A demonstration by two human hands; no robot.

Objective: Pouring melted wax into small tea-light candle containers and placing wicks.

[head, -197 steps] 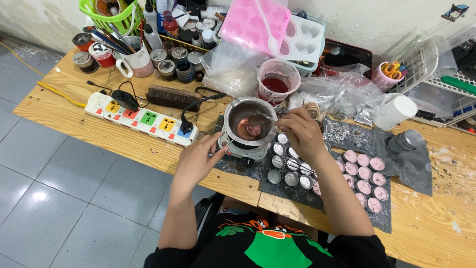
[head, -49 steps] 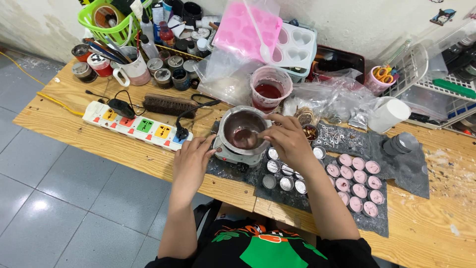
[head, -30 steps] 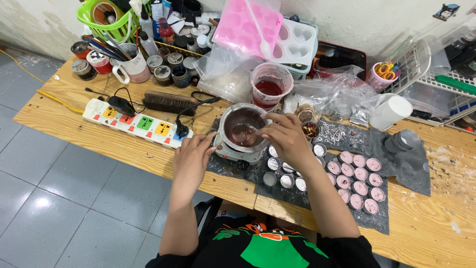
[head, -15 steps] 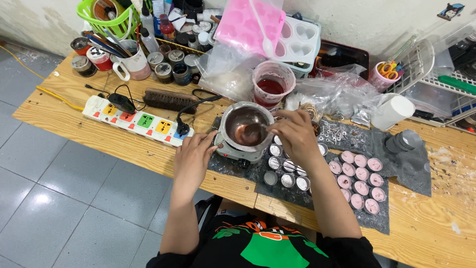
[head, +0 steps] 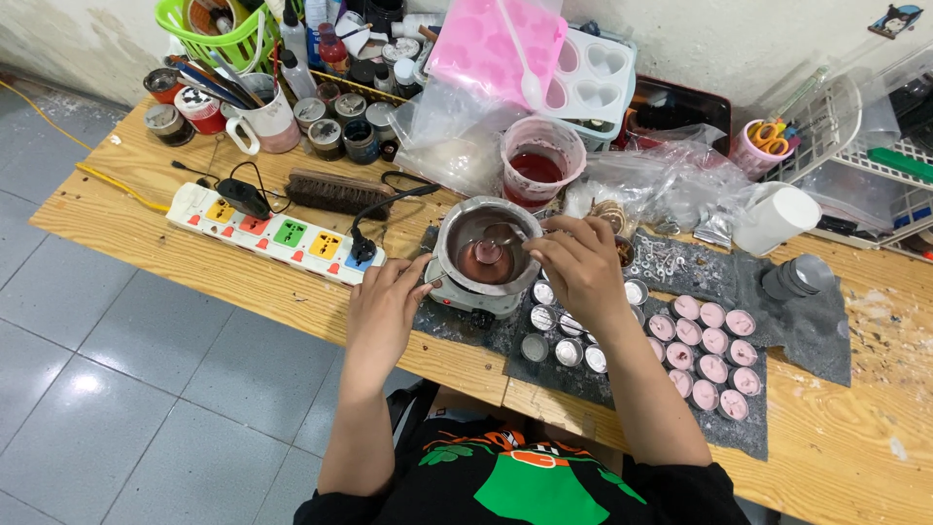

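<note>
Grey floor tiles run under a long wooden table with a pale, grainy top, pushed against a scuffed white wall. At its middle stands a small round metal pot on a boxy white heater base, holding a smooth, glossy brownish-pink liquid. The person's right hand reaches over the pot's rim, its grip pinched on the thin handle of a metal spoon whose bowl dips into the liquid. The left hand rests at the left side of the heater base, fingers loosely curled against it; whether this grip presses on anything cannot be told.

Just beside the pot, to its right and front, lies a dark, rough mat carrying rows of little round tins, the nearer ones shiny and silver inside, the farther ones filled with pale pink. Behind the pot sits a clear plastic cup of dark red liquid, with crumpled clear plastic bags next to it. A white power strip with coloured sockets lies to the left, a bristly brown brush behind it. Pink and white moulds with heart-shaped hollows lean at the back, near a green plastic basket and a white mug.
</note>
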